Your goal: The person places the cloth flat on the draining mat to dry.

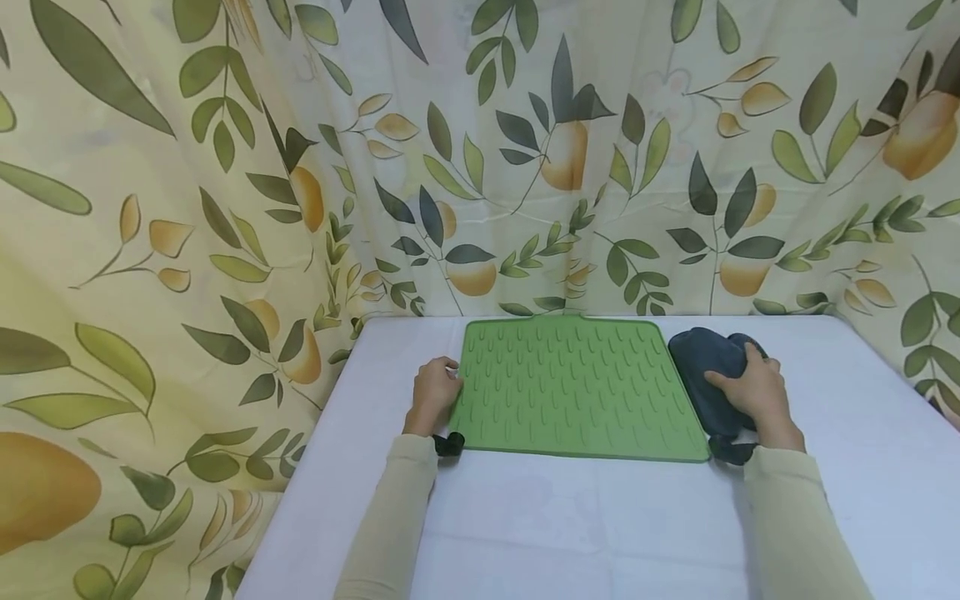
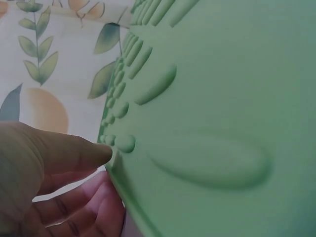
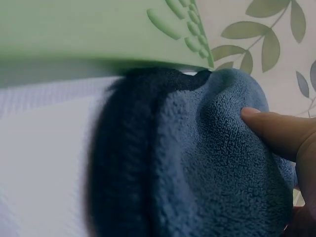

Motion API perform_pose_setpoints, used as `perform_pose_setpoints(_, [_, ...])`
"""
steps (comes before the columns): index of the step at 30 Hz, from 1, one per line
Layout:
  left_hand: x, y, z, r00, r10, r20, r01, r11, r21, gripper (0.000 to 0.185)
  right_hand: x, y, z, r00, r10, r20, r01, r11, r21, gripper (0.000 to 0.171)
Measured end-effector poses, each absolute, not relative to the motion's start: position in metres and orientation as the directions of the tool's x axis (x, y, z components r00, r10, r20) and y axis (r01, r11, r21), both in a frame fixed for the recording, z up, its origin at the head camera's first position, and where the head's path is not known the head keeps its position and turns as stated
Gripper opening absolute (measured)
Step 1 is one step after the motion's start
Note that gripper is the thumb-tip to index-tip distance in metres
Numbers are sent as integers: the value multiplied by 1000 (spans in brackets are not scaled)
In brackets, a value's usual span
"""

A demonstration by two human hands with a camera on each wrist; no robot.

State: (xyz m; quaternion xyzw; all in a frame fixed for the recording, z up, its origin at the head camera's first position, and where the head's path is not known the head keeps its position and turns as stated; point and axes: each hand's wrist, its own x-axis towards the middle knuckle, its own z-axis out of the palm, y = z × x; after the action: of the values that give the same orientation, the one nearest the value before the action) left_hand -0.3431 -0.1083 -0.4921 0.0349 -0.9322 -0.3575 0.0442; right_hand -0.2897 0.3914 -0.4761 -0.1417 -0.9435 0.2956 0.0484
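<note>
A green ridged mat (image 1: 570, 387) with a small tab on its far edge spans the middle of the table. At its left edge, my left hand (image 1: 435, 393) pinches the rim; in the left wrist view the thumb (image 2: 101, 154) lies on top and the curled fingers are at the underside. Against the mat's right side is a folded dark blue plush towel (image 1: 705, 367). My right hand (image 1: 757, 392) grips this towel, its thumb (image 3: 266, 126) pressed into the fuzzy fabric (image 3: 222, 158) and the other fingers mostly hidden behind it.
A white cloth (image 1: 525, 525) covers the table. Curtains (image 1: 615, 167) printed with leaves and fruit hang close behind the table and along its left. Dark wrist straps (image 1: 448, 444) sit at both sleeve cuffs.
</note>
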Motion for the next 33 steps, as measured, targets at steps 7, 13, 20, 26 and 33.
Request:
perform_pose_setpoints(7, [-344, -111, -490, -997, -74, 36, -31, 740, 672, 28, -289, 393, -480, -948, 313, 52, 230, 792, -565, 75])
perform_pose_setpoints(13, [-344, -113, -489, -996, -63, 56, -10, 745, 667, 26, -288, 393, -475, -942, 332, 45, 249, 784, -568, 67])
perform_pose_setpoints(20, [-344, -114, -490, -997, -75, 27, -37, 739, 673, 25, -286, 392, -473, -936, 346, 67, 248, 781, -573, 54])
perform_pose_setpoints(26, [-344, -115, -492, -997, -79, 20, -45, 736, 675, 24, -284, 390, -469, -930, 356, 88, 236, 766, -597, 50])
perform_pose_setpoints(33, [-346, -114, -495, -997, -76, 24, -40, 741, 670, 22, -283, 386, -461, -915, 374, 152, 208, 758, -618, 50])
